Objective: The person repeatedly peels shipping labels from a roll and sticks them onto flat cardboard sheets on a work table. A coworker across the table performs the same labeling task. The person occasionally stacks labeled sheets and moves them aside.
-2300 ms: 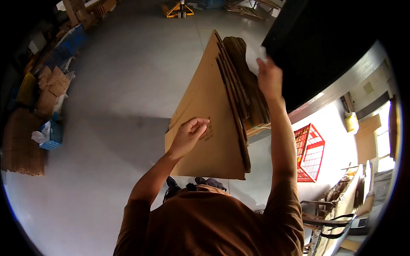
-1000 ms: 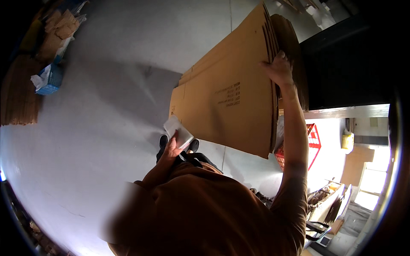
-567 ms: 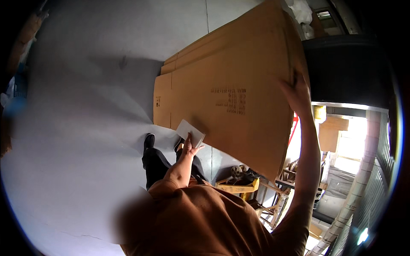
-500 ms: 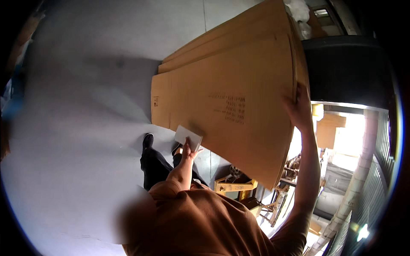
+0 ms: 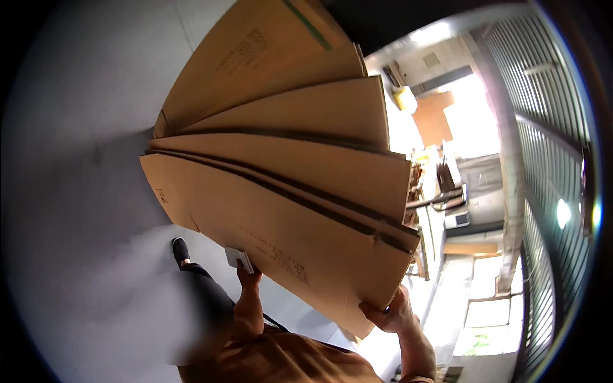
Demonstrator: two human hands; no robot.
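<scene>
A large flattened cardboard box [image 5: 325,255], brown with dark print, leans toward me at the front of several similar sheets. My right hand [image 5: 394,311] grips its near right corner, thumb on the front face; the other fingers are partly hidden behind the edge. By the lower edge, further left, my left hand [image 5: 249,274] pinches a pale, flat rectangular stack [image 5: 239,258], perhaps cards or paper. That stack lies against or just in front of the box; I cannot tell which. Behind, more flattened boxes [image 5: 294,108] stand fanned apart, their upper edges toward the right.
Grey floor [image 5: 76,191] stretches to the left, where my shoe [image 5: 180,252] shows. A black surface [image 5: 383,19] lies beyond the boxes. To the right are bright windows [image 5: 488,319], a cluttered bench area and a corrugated metal wall [image 5: 549,159].
The front box has tilted toward me, away from the fanned sheets behind. My right hand has come nearer with its corner. My left hand, still holding the pale stack, has shifted left and nearer in view.
</scene>
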